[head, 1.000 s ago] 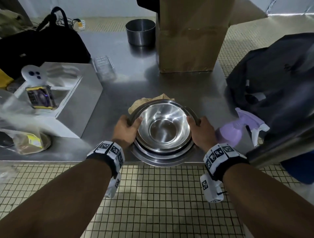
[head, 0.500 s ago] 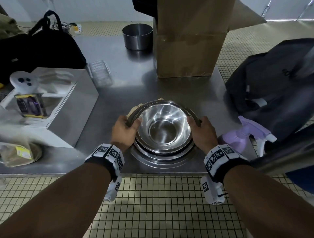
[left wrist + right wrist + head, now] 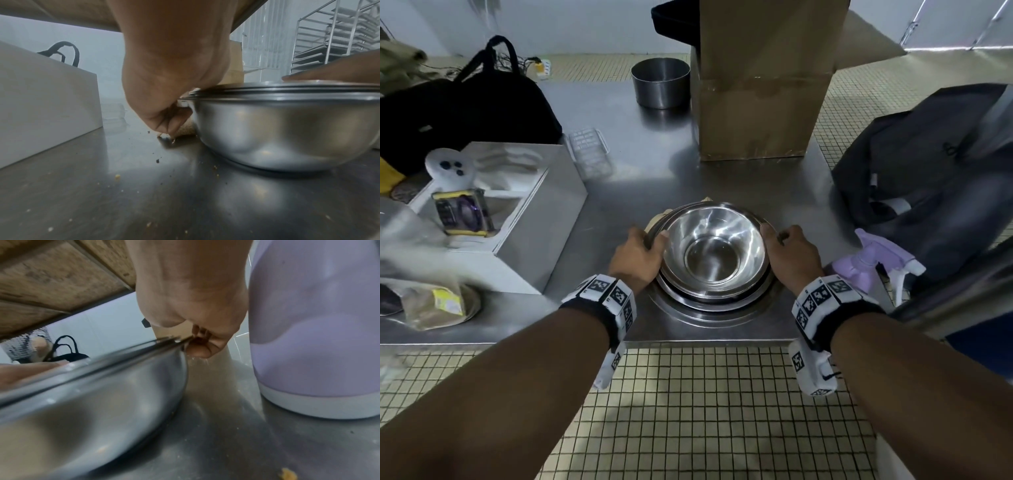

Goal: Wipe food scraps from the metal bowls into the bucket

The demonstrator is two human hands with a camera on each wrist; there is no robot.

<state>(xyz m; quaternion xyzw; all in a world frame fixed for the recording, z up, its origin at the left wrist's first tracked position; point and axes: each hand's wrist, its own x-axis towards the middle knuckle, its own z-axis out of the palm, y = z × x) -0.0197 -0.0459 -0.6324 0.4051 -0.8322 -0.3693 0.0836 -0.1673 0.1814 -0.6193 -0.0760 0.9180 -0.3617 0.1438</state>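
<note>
A stack of nested metal bowls (image 3: pixel 714 253) stands on the steel table (image 3: pixel 640 178) near its front edge. My left hand (image 3: pixel 640 251) grips the stack's left rim, thumb over the edge and fingers curled beneath (image 3: pixel 164 120). On the opposite side my right hand (image 3: pixel 789 251) grips the right rim (image 3: pixel 180 340), fingers curled under it. The top bowl looks shiny and bare inside. A beige cloth (image 3: pixel 657 222) pokes out behind the stack. A steel bucket (image 3: pixel 661 82) stands at the table's far side.
A purple spray bottle (image 3: pixel 873 263) stands just right of my right hand. A tall cardboard box (image 3: pixel 760 85) is behind the bowls, a white box (image 3: pixel 517 219) to the left, black bags left and right. Crumbs (image 3: pixel 117 176) lie scattered on the steel.
Both hands keep the same hold on the rims. The bowl stack has slid a little away from the table's front edge.
</note>
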